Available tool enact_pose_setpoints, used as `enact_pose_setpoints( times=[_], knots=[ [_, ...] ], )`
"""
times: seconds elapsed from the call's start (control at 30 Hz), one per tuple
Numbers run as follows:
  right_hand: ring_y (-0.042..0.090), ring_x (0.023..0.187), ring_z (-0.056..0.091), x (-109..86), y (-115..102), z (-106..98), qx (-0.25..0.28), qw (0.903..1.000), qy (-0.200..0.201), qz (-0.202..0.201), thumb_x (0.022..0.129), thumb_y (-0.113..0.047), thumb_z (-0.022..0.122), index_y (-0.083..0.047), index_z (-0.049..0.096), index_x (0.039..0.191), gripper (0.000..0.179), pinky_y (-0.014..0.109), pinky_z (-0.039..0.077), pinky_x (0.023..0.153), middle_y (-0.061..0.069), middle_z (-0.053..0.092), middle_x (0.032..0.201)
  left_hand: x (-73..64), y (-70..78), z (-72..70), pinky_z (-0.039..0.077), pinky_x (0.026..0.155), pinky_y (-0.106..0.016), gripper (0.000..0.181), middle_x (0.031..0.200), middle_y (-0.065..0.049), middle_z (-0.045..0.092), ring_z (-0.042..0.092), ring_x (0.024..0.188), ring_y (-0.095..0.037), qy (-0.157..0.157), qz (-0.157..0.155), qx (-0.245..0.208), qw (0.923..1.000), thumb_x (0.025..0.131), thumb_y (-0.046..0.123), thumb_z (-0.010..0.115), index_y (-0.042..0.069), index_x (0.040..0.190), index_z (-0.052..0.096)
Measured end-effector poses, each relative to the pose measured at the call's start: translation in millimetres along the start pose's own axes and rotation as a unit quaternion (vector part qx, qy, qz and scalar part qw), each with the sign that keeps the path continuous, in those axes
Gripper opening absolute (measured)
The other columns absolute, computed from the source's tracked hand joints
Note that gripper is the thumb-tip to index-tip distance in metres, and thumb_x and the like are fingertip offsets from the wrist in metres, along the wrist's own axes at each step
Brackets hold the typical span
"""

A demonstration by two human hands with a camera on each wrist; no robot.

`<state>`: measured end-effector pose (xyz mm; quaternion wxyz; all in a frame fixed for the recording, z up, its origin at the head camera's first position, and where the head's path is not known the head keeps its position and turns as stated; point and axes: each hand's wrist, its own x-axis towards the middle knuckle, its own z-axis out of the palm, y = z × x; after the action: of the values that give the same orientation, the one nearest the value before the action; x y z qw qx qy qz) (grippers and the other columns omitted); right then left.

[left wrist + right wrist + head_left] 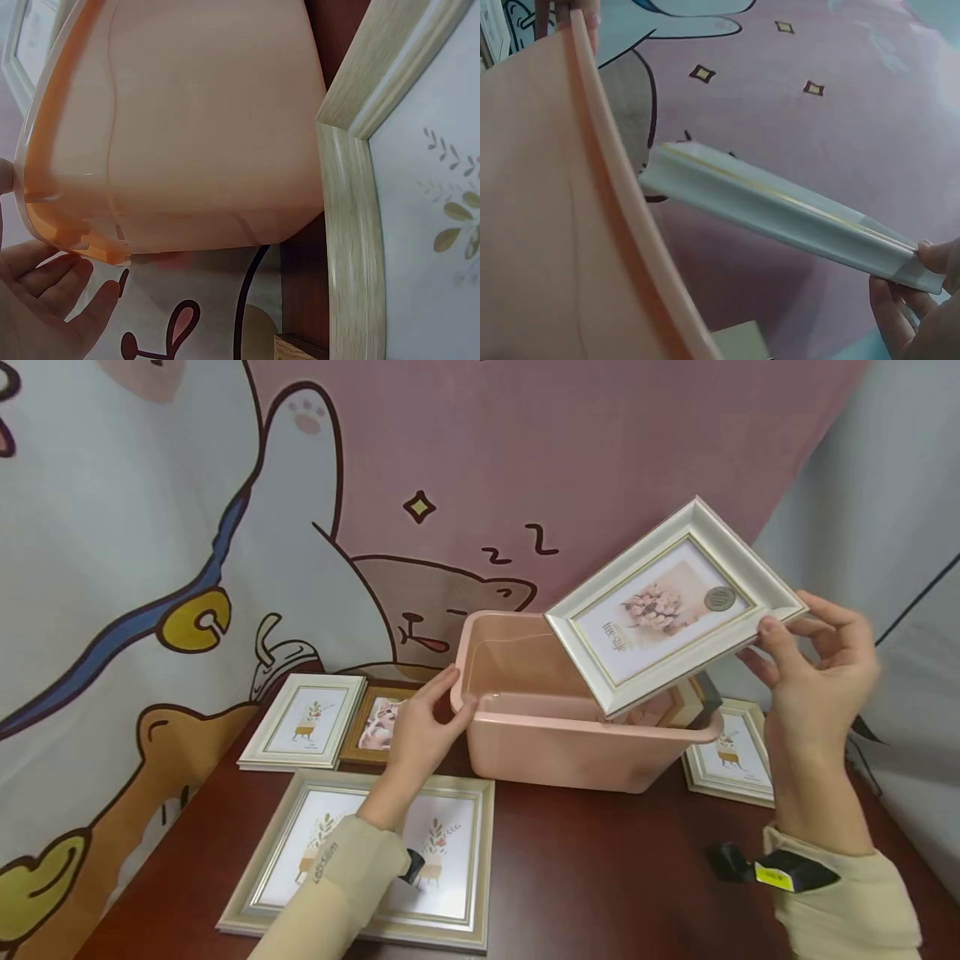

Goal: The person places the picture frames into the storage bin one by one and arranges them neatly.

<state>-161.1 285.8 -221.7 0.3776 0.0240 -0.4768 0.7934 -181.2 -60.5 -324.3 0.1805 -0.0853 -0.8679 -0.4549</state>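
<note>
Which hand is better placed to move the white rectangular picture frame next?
Probably the right hand: it pinches the white rectangular picture frame near one corner, whereas the left hand grips the rim of the pink plastic bin.

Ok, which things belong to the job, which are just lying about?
Seemingly in the job:
- white bouquet picture frame
- pink plastic bin
- frame inside it

Apparently lying about:
- large plant-print frame
- brown wooden frame
- two white plant-print frames

a dark reddish-brown tabletop [600, 860] spreads at six o'clock below a pink-and-white printed backdrop [637, 443] at twelve, its sleeping cartoon cat [457, 587] just above centre and its yellow bell [195, 620] at nine, while a pale grey surface [885, 518] rises at two.
</note>
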Motion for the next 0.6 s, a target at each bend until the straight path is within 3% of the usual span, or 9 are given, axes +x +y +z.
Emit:
enact_pose_setpoints(
  times=[0.27,0.37,0.47,0.6],
  knots=[
    [0.013,0.069,0.073,-4.2,25,-10,-0.097,0.9941,-0.013,-0.046,0.080,0.009,0.075,0.000,0.067,0.114,0.036,0.024,0.059,0.066,0.009,0.060,0.094,-4.5,-5.2,6.5,0.040,0.116,-0.047,0.056,0.145,-0.003,0.058,0.050,0.138,-0.024,0.003,0.004,0.000,1.0000,0.090,0.036,0.070,0.008,0.138,0.060],
    [0.008,0.067,0.071,-7.3,31,-9,-0.145,0.9857,-0.031,-0.080,0.081,0.009,0.074,0.000,0.068,0.114,0.035,0.021,0.059,0.066,0.006,0.062,0.095,-3.7,-5.3,5.3,0.040,0.115,-0.046,0.056,0.145,-0.003,0.058,0.051,0.138,-0.024,0.005,0.005,0.000,1.0000,0.090,0.036,0.070,0.007,0.137,0.060],
    [0.002,0.070,0.069,-10.7,38,-9,-0.236,0.9632,-0.041,-0.121,0.082,0.007,0.074,-0.001,0.069,0.115,0.035,0.016,0.058,0.068,-0.003,0.064,0.096,-2.4,-4.7,3.0,0.041,0.115,-0.046,0.056,0.144,-0.004,0.058,0.051,0.138,-0.025,0.006,0.007,0.001,1.0000,0.090,0.036,0.070,0.007,0.137,0.061],
    [-0.007,0.079,0.066,-16.5,44,-10,-0.357,0.9199,-0.037,-0.157,0.084,-0.002,0.076,-0.006,0.070,0.119,0.036,0.005,0.053,0.069,-0.019,0.061,0.096,-0.2,-2.9,0.6,0.039,0.116,-0.047,0.057,0.145,-0.004,0.058,0.050,0.139,-0.025,0.005,0.010,0.002,0.9999,0.090,0.037,0.070,0.008,0.138,0.060]
  ],
)
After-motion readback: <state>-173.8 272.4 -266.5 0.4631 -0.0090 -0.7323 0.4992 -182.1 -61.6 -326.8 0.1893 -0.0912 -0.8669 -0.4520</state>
